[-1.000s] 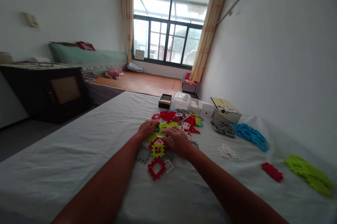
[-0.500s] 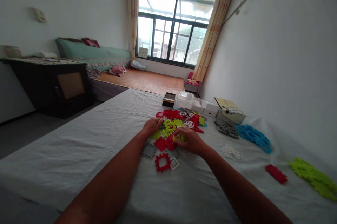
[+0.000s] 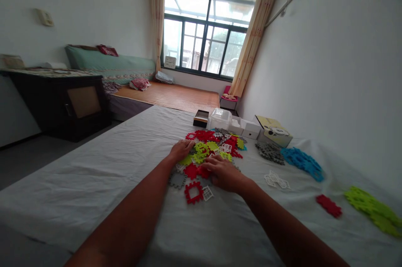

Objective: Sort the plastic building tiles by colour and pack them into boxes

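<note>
A heap of flat, notched plastic building pieces in several colours lies on the grey-white sheet between my hands. My left hand [image 3: 182, 150] rests at the heap's left edge, fingers stretched over it, beside yellow-green pieces [image 3: 201, 150]. My right hand [image 3: 224, 173] is low over the near right side, fingers apart and touching a red piece [image 3: 204, 171] that they partly cover. Just beyond its knuckles a yellow-green piece [image 3: 226, 156] shows. Nearest me lie a red square frame piece [image 3: 187, 193] and a white window-shaped piece [image 3: 207, 193]. What is under my right palm is hidden.
To the right lie grey pieces [image 3: 269, 153], blue pieces [image 3: 302, 163], white pieces [image 3: 277, 180], a red piece [image 3: 328, 206] and yellow-green pieces [image 3: 372, 210]. Behind the heap stand a black box [image 3: 201, 119], a clear plastic container [image 3: 221, 119] and a yellow box [image 3: 273, 130] near the wall.
My right hand has let go of a yellow-green piece and shifted slightly nearer me, its fingers now spread over the red pieces. My left hand stays in place.
</note>
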The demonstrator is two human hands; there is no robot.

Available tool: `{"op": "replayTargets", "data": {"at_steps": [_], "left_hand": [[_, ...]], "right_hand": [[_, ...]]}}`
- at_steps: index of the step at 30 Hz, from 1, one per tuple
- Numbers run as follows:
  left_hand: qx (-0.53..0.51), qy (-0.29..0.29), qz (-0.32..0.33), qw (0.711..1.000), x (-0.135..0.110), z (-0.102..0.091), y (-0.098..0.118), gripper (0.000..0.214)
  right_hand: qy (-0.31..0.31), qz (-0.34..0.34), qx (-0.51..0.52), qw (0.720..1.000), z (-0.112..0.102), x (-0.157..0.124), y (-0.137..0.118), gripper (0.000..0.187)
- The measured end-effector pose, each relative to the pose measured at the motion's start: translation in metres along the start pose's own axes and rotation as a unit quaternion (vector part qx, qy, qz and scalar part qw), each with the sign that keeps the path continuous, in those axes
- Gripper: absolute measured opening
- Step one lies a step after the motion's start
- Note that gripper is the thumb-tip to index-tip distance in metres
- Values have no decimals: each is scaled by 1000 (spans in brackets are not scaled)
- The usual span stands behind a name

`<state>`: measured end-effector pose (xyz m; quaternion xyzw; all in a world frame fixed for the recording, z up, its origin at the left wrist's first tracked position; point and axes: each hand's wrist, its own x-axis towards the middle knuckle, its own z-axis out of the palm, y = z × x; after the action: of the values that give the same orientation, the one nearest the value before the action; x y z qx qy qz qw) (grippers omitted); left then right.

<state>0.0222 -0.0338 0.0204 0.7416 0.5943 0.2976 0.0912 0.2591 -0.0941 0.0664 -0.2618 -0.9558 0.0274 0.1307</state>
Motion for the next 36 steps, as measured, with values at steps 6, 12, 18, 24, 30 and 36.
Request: {"op": "replayTargets", "data": {"at_steps": [6,12,18,24,30,36], "left_hand": [[-6,5,-5,1000,1,1,0,40],[-7,3,-13,1000,1,0,1,38],[-3,4,-13,1000,1,-2,3,38],[4,0,6,1000,2,-3,1,39],[16,-1,38,999,9,1,-11,47],[38,-11,46,998,12,3,-16,49]], "right_hand": [[103,86,91,987,-1,-2,11,29],[150,145,128,970,-2,-17,32,27],[102,117,74,985,0,-27,20,36],[64,95,-46,992,-3,-28,-7,17],[151,150,-3,977,-29,-60,11,19],[288,437,27,852,-54,-199,122,37]]}}
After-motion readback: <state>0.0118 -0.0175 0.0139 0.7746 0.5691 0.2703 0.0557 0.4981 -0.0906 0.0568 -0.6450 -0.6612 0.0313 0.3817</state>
